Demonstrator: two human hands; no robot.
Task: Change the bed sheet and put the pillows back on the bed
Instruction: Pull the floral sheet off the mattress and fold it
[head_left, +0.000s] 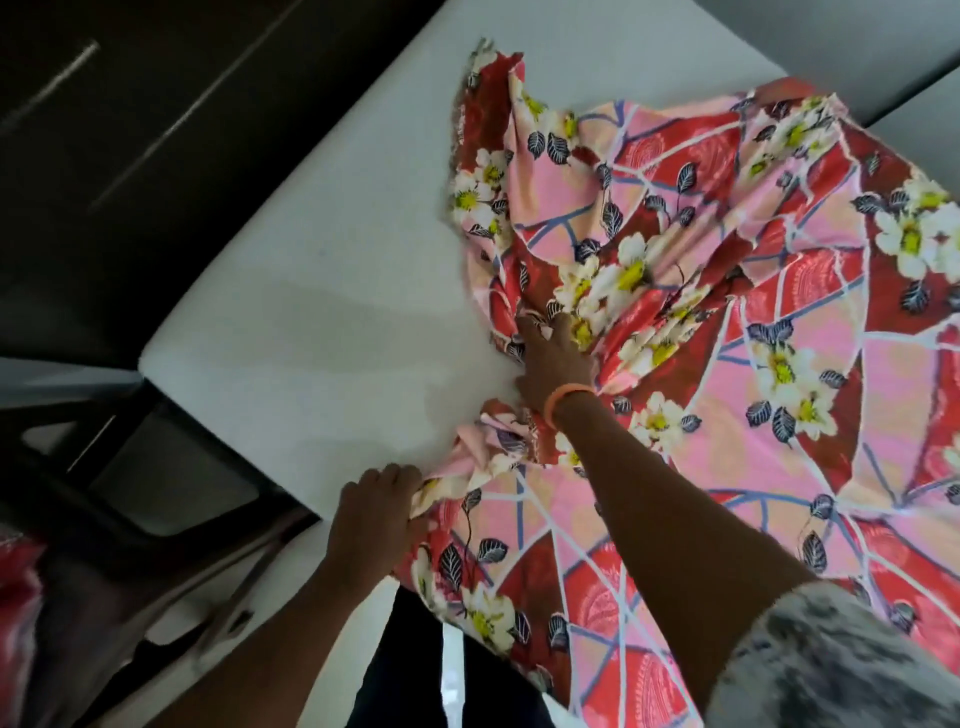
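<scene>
From the head view I look down on a bare white mattress (322, 291) that fills the middle of the picture, its near corner pointing toward eight o'clock. A floral bed sheet (753, 322), red and pink with white-and-yellow flowers and dark leaves, lies bunched over the mattress from the centre out to three o'clock and down to five o'clock. One end of it trails up toward twelve o'clock, and its lower part hangs off the mattress edge at six o'clock.

My right hand (553, 358) reaches forward to the centre of the picture. Its fingers (535, 330) are buried in a gathered fold of the sheet, and they appear to pinch the cloth there, though the fingertips are partly hidden by it. An orange wristband (563, 400) circles that wrist, and a grey patterned sleeve (831, 660) shows at five o'clock.

My left hand (379, 509) sits at about seven o'clock from the right one, near the mattress edge. Its fingers are curled and grip a bunched edge of the sheet, just beside the bare mattress.

At nine o'clock, dark furniture (130, 130) stands beyond the mattress. At the far eight o'clock edge is a blurred red-and-pink cloth thing (18, 587); I cannot tell what it is.
</scene>
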